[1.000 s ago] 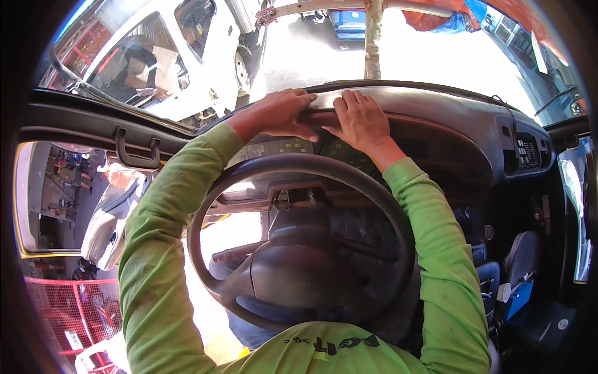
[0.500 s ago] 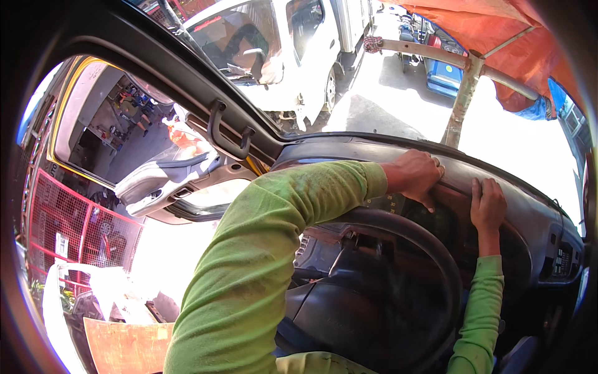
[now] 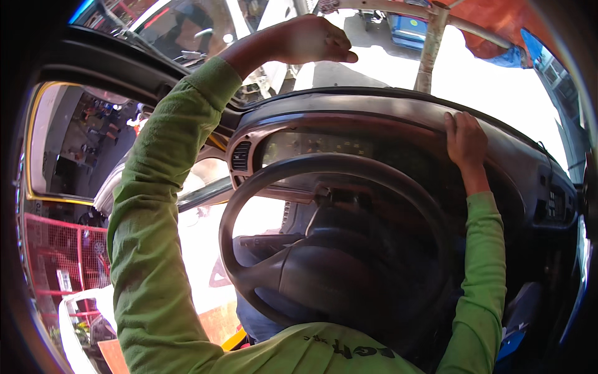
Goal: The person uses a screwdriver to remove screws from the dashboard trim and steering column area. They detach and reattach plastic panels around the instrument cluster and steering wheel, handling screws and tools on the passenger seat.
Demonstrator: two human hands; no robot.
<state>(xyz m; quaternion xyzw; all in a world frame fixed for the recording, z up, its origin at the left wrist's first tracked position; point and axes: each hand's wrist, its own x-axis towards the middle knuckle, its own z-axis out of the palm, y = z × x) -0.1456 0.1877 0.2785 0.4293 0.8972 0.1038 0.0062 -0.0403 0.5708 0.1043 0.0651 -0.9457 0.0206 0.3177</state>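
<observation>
My left hand (image 3: 308, 40) is raised over the far left of the dashboard (image 3: 386, 103), in front of the windshield opening. Its fingers are loosely bent, the thumb points right, and nothing shows in it. My right hand (image 3: 467, 143) rests on the dashboard's top, just right of the instrument panel, with fingers stretched forward over the edge. Below both hands sits a black steering wheel (image 3: 339, 163), touched by neither. The instrument cluster (image 3: 336, 146) lies behind the wheel in shadow. An air vent (image 3: 240, 156) is at its left end.
The yellow-edged door (image 3: 37, 137) hangs open at the left. Outside are a red mesh fence (image 3: 62, 249), a white truck (image 3: 187, 28), a post (image 3: 430, 53) and an orange tarp (image 3: 492, 19). A radio-like panel (image 3: 553, 202) is at the right of the dash.
My left hand has lifted off the dashboard and swung up and left, uncovering the wheel and cluster. My right hand stays on the dashboard. The head view has shifted.
</observation>
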